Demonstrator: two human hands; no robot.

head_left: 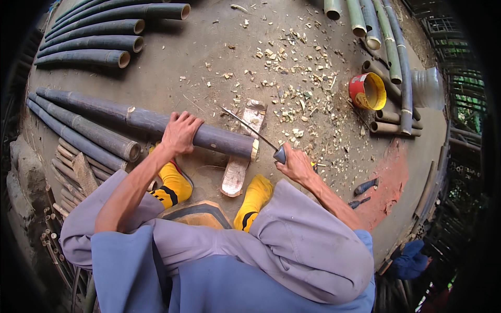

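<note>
A thick dark bamboo pole (224, 140) lies slanting across in front of me, its right end resting on a pale wooden block (236, 175). My left hand (180, 133) is closed over the top of the pole, short of that end. In my right hand (296, 164) is a long-bladed knife (250, 128), gripped by its grey-blue handle. Its blade points up and left, above the block and just beyond the pole's cut end. That end shows a pale, freshly cut rim.
Several bamboo poles (94, 43) lie at the far left, with more (99, 130) beside my left leg. Pale wood chips (297, 99) litter the ground ahead. A red and yellow bucket (367, 91) stands right, near other poles (401, 62). My yellow-socked feet (254, 201) flank the block.
</note>
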